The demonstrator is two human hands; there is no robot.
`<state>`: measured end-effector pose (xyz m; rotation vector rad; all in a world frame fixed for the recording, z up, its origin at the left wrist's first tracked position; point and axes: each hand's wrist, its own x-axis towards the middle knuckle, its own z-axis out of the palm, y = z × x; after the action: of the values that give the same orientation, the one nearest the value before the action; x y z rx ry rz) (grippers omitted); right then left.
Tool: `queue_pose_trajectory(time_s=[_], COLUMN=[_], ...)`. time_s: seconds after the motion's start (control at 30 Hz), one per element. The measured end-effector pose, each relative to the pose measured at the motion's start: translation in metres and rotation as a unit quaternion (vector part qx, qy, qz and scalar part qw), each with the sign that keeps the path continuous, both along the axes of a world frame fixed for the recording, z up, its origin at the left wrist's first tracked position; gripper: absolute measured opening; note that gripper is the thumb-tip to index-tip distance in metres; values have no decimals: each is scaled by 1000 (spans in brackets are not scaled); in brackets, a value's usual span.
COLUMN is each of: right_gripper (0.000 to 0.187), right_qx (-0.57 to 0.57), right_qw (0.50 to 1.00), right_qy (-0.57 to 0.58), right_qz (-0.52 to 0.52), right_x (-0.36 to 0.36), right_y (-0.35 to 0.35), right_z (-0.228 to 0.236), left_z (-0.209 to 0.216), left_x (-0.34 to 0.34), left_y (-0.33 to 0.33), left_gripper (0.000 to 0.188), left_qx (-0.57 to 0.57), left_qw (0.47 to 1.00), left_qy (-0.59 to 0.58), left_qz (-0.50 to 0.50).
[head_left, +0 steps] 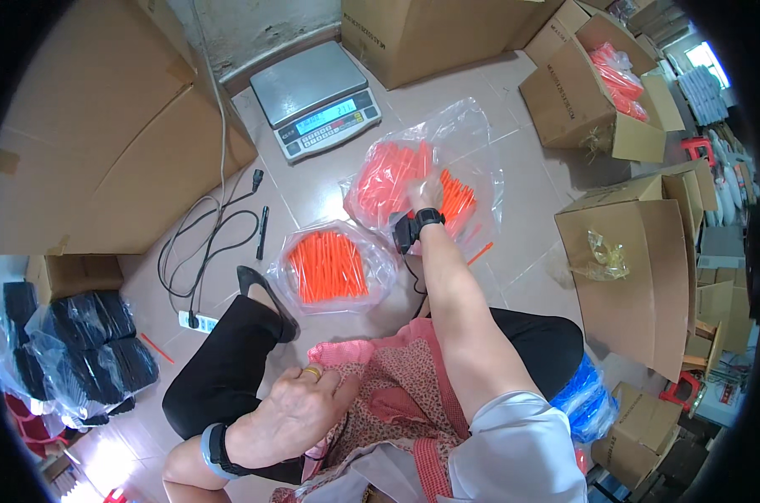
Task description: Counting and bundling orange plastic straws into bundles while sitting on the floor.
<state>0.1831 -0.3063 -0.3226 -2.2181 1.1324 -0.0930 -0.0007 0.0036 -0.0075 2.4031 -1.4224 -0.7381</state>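
- The right hand [427, 194] reaches forward into a large clear plastic bag [472, 134] lying on the tiled floor [526, 243]; the bag holds a heap of orange sticks [390, 178]
- Its grip is buried among the sticks and the plastic, so I cannot tell whether the fingers are spread or closed on anything
- A black band with a small dark device [413, 226] sits on the right wrist
- The left hand [292, 411] rests on the lap, fingers curled loosely against a pink patterned apron [396, 394], holding nothing that can be seen; a gold ring shows on one finger and a dark band on the wrist
- A second, smaller clear bag of orange sticks [329, 267] lies on the floor just to the left of the right forearm, near a black flat shoe [267, 300]
- One loose orange stick [480, 252] lies on the tiles to the right of the wrist
- A grey digital scale [317, 96] stands further back on the floor, beyond both bags, with a black pen [263, 232] and a coiled black cable [208, 243] to its left
- Brown cardboard boxes surround the spot; an open box [593, 105] at the upper right contains more bagged orange pieces
- Black bundles in clear wrap [90, 344] sit at the left edge
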Motion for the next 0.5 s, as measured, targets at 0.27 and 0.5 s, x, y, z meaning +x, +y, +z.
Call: queue_pose_trajectory(time_s=[0.27,0.5], right_gripper=[38,37], right_qx=[-45,32], right_qw=[998,999], right_qy=[19,-3], right_qz=[47,-23], right_x=[0,-10], right_y=[5,-11], right_z=[-6,3], left_z=[2,0], left_x=[3,0], left_y=[0,4], left_gripper=[30,29], left_qx=[-5,-6], left_qw=[1000,1000], left_qy=[0,-9], left_qz=[-4,3])
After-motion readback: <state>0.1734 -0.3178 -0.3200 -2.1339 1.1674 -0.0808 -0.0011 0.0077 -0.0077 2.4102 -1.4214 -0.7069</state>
